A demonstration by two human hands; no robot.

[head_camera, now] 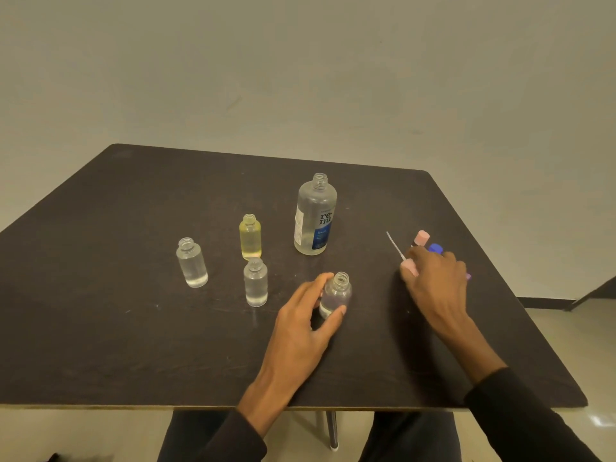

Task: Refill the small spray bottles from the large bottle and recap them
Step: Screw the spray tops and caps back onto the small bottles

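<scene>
The large clear bottle [315,216] with a blue label stands uncapped at mid-table. Several small bottles stand open: a clear one [192,263] at left, a yellow one [250,237], a clear one [255,282] in front of it, and a purplish one [336,295]. My left hand [308,315] wraps thumb and fingers around the purplish bottle on the table. My right hand [433,278] lies over the spray caps at right, its fingers on a pink spray cap [409,266] whose white dip tube [395,245] points away. A pink cap [421,238] and a blue cap [435,249] lie beyond my fingers.
The dark table [133,328] has its near edge just above my knees and its right edge close past the caps. A pale wall stands behind. A table leg [331,428] shows below the front edge.
</scene>
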